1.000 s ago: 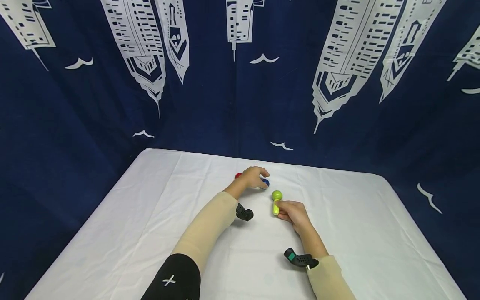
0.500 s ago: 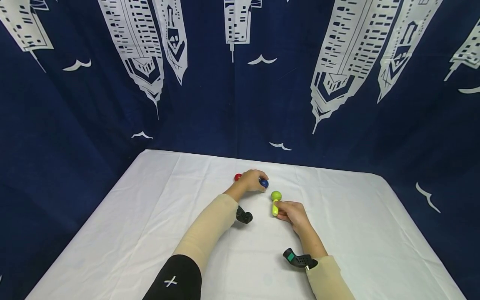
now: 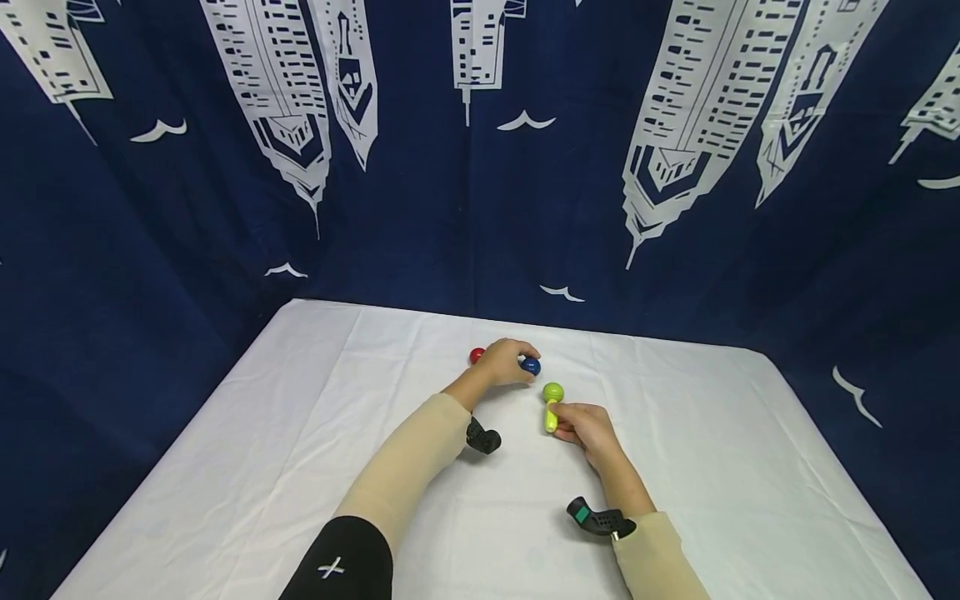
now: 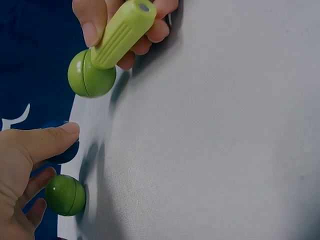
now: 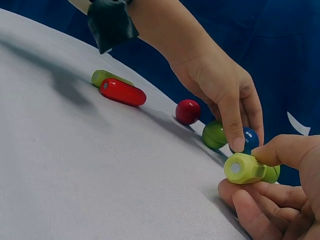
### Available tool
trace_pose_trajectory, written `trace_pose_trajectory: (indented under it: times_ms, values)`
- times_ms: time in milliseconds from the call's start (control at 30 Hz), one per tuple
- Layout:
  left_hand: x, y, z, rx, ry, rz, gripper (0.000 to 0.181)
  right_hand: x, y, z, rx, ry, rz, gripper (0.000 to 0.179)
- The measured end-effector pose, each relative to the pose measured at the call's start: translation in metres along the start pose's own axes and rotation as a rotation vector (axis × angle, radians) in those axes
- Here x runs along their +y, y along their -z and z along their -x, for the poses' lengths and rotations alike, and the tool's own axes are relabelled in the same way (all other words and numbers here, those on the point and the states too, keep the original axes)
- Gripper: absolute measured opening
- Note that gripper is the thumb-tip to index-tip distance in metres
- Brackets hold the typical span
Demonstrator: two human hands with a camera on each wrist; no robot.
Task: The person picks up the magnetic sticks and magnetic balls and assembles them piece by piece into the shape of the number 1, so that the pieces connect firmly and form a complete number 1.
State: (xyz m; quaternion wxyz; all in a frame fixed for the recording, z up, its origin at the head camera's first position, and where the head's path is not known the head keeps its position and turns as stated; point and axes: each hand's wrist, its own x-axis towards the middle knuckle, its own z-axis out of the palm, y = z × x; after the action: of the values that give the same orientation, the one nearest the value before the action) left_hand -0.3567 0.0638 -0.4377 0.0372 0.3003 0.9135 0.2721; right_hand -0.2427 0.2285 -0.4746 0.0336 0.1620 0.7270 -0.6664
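Observation:
My right hand (image 3: 588, 423) pinches the ridged yellow-green handle of a green maraca (image 4: 122, 37) between thumb and fingers. The maraca's round green head (image 3: 553, 392) points away from me. Farther back, my left hand (image 3: 502, 364) has thumb and fingers around a blue ball (image 3: 531, 367), apparently pinching it; the thumb hides part of the ball in the left wrist view. Just beside those fingers sits a loose green ball (image 4: 65, 196). A red ball (image 5: 188, 112) lies on the other side of the left hand, partly covered by it in the head view.
In the right wrist view, a red handle (image 5: 123, 92) and a green handle (image 5: 107, 76) lie side by side on the white-covered table (image 3: 712, 442); the left arm hides them in the head view. A dark blue patterned curtain (image 3: 420, 208) hangs behind the table.
The left fingers have come down onto the blue ball, and the left wrist has shifted slightly toward me and leftward. The right hand and the maraca stay in place.

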Motion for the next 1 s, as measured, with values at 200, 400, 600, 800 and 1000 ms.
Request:
trace_pose_trajectory:
  times_ms: [200, 400, 600, 800, 1000]
  values:
    - [0.006, 0.003, 0.006, 0.001, -0.027, 0.062, 0.041, 0.001, 0.0, 0.0, 0.005, 0.003, -0.013, 0.032]
    - [0.008, 0.002, 0.013, -0.005, -0.036, 0.08, 0.041, 0.001, 0.001, -0.001, 0.006, -0.002, -0.006, 0.034]
    - [0.009, 0.002, 0.022, 0.009, -0.053, 0.082, 0.041, 0.001, 0.002, -0.001, 0.001, 0.001, -0.003, 0.037]
    - [0.01, -0.003, 0.032, 0.033, -0.087, 0.144, 0.042, 0.001, 0.002, -0.001, -0.013, 0.01, -0.021, 0.035]
    - [0.016, -0.007, 0.044, 0.06, -0.135, 0.19, 0.041, 0.0, 0.0, 0.0, -0.017, 0.016, -0.021, 0.033]
